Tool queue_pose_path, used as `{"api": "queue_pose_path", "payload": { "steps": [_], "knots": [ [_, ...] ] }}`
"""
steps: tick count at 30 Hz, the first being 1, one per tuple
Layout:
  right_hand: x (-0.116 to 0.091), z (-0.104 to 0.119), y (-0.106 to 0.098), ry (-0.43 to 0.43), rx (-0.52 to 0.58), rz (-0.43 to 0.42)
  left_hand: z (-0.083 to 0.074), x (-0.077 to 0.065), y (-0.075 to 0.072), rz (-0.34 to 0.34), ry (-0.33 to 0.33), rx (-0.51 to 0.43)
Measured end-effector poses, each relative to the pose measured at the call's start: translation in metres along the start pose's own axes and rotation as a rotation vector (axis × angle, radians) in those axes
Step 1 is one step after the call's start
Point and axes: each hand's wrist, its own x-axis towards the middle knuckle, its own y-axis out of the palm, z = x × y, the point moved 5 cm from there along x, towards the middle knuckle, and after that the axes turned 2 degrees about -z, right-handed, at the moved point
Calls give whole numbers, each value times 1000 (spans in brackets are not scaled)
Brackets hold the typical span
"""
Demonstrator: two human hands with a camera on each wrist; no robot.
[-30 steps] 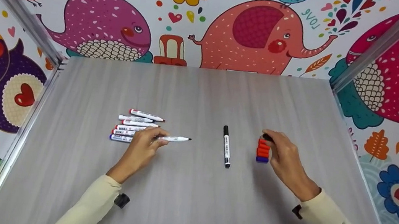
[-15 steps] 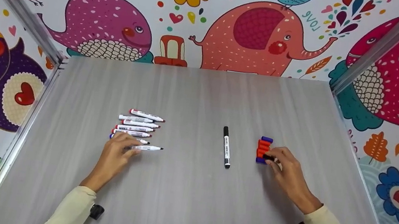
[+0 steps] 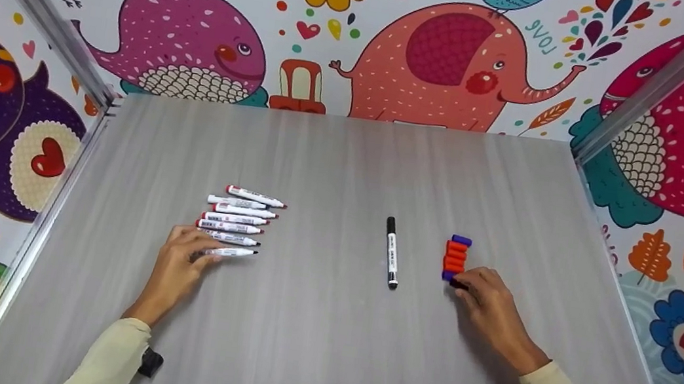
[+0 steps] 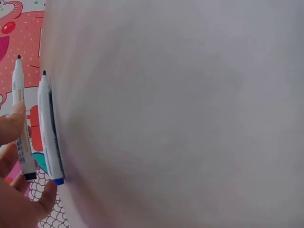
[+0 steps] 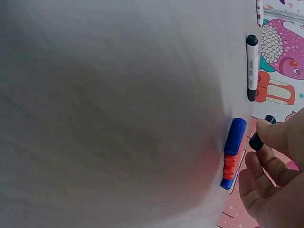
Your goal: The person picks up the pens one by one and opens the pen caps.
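Observation:
My left hand (image 3: 173, 266) pinches an uncapped whiteboard marker (image 4: 19, 90) with a black tip and black end. It holds this marker at the near end of a row of uncapped markers (image 3: 239, 219), beside a blue-ended marker (image 4: 49, 137). My right hand (image 3: 494, 318) pinches a black marker cap (image 5: 257, 141) between thumb and fingers. That cap is close to the near end of a row of caps: red caps (image 3: 455, 257) in the middle, a blue cap (image 3: 461, 240) at the far end and another blue cap (image 5: 235, 137) at the near end.
A capped black marker (image 3: 392, 255) lies by itself between the two rows. The grey wood-grain table (image 3: 308, 346) is bordered by panels printed with cartoon animals, with metal posts (image 3: 667, 83) at the back corners.
My left hand has carried the black-tipped marker left and nearer, to the near end of the marker row. My right hand has brought the black cap nearer, along the cap row to its near end.

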Motion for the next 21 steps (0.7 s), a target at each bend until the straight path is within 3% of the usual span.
{"api": "queue_pose_path", "payload": {
  "steps": [10,21],
  "knots": [
    [-6,-4,5,25,-3,27,14,-2,-2,-11,35,24],
    [-7,-8,9,20,-59,23,16,0,-3,-6,42,44]
  ]
}}
